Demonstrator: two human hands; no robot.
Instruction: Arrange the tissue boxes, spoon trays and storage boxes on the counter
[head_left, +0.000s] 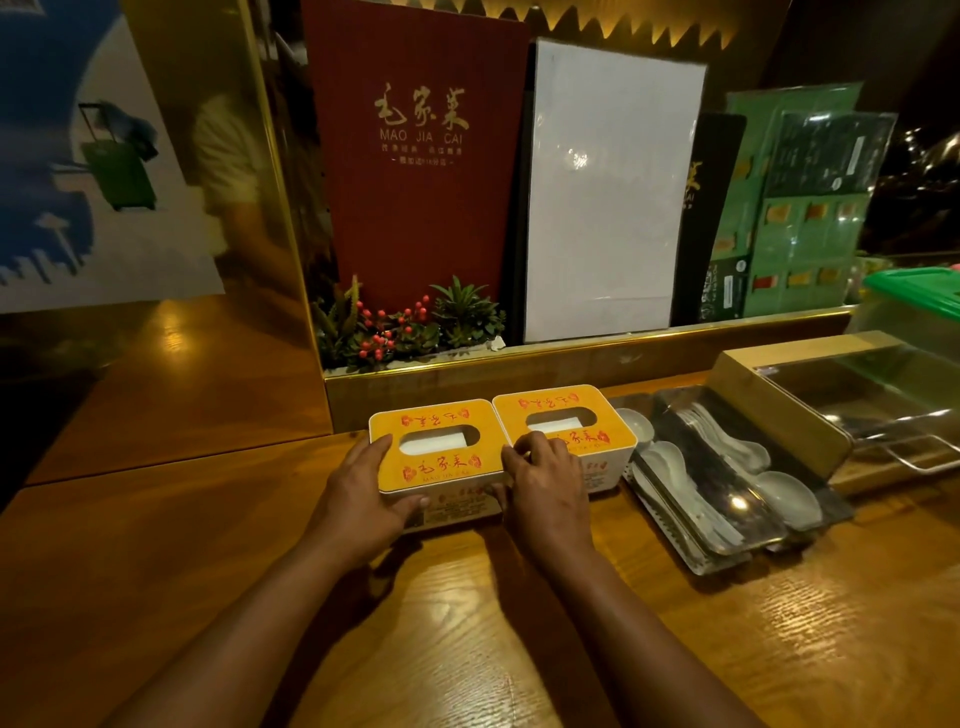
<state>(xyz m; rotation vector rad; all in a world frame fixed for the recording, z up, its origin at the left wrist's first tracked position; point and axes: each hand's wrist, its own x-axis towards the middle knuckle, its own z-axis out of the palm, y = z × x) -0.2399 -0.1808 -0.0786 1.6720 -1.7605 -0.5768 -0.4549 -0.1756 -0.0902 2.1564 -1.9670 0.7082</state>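
Two yellow-topped tissue boxes stand side by side on the wooden counter (467, 613). My left hand (363, 499) grips the left side of the left tissue box (439, 447), thumb on its front. My right hand (545, 483) holds that box's right front corner, fingers lying over the seam toward the right tissue box (563, 415). To the right lies a clear spoon tray (691, 540) with several white spoons under a dark lid. Farther right sits a wooden storage box (779, 415) with a clear lid.
Behind the boxes a gold ledge (571, 358) carries a fake plant (410, 327), a red menu (421, 156), a white menu (602, 197) and green menus (789, 208). A green-lidded plastic container (914, 296) stands at far right. A gold panel (218, 208) walls the left.
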